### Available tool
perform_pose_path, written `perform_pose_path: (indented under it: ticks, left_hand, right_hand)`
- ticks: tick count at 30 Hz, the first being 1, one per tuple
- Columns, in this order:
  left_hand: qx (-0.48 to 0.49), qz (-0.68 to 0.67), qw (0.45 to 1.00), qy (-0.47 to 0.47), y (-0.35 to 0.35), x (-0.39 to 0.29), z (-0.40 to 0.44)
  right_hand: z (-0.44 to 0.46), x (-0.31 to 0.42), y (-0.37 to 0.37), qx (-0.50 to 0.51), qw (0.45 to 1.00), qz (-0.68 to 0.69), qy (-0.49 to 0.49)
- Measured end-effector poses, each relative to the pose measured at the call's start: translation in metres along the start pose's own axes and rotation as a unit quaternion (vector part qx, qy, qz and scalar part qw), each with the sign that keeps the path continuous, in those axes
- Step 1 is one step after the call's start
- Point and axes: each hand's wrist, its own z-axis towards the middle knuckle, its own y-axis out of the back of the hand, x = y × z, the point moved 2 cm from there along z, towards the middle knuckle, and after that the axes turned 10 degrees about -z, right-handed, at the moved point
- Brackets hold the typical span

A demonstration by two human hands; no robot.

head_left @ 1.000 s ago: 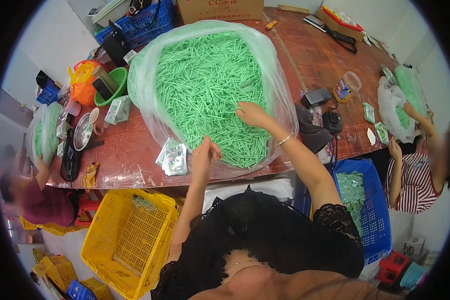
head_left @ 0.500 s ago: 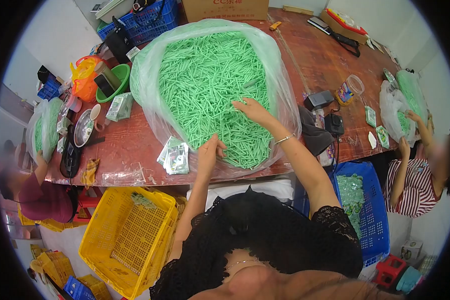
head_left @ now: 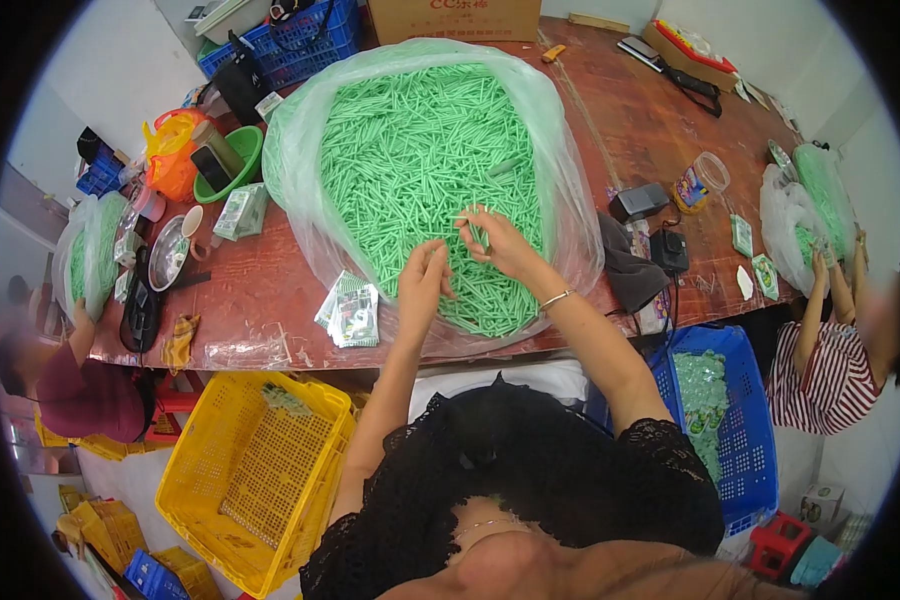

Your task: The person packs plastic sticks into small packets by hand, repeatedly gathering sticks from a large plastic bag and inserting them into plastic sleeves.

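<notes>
A large clear plastic bag [head_left: 292,160] stands open on the table, full of thin light green sticks [head_left: 420,140]. Over the near part of the heap, my right hand [head_left: 492,243] pinches at least one green stick between thumb and fingers. Close beside it on the left is my left hand [head_left: 425,280], its fingers curled together; what they hold, if anything, is hidden. Small printed packets [head_left: 354,310] lie stacked by the bag's near left edge, close to my left wrist.
A yellow crate [head_left: 195,450] stands below left; a blue crate [head_left: 755,430] with green packets is below right. On the red table [head_left: 650,120] are a green basin [head_left: 252,165], a plastic jar [head_left: 705,180] and a dark cloth [head_left: 630,265]. People work at both sides.
My right hand has moved down and left, and my left hand slightly up, bringing them close together. At the right, the co-worker's hands have shifted at their bag.
</notes>
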Motion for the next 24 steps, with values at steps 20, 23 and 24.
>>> perform_pose_path:
  ticks: [20, 23, 24]
  left_hand:
    - [0.053, 0.139, 0.986, -0.078, 0.016, -0.022, 0.040]
    - [0.054, 0.141, 0.987, -0.061, 0.019, -0.015, 0.035]
    - [0.052, 0.147, 0.986, -0.053, 0.016, -0.014, 0.033]
  right_hand:
    - [0.005, 0.005, 0.025, -0.152, 0.794, -0.587, 0.056]
    - [0.002, 0.009, 0.007, -0.084, 0.684, -0.725, 0.006]
    - [0.002, 0.006, 0.000, -0.048, 0.667, -0.744, 0.002]
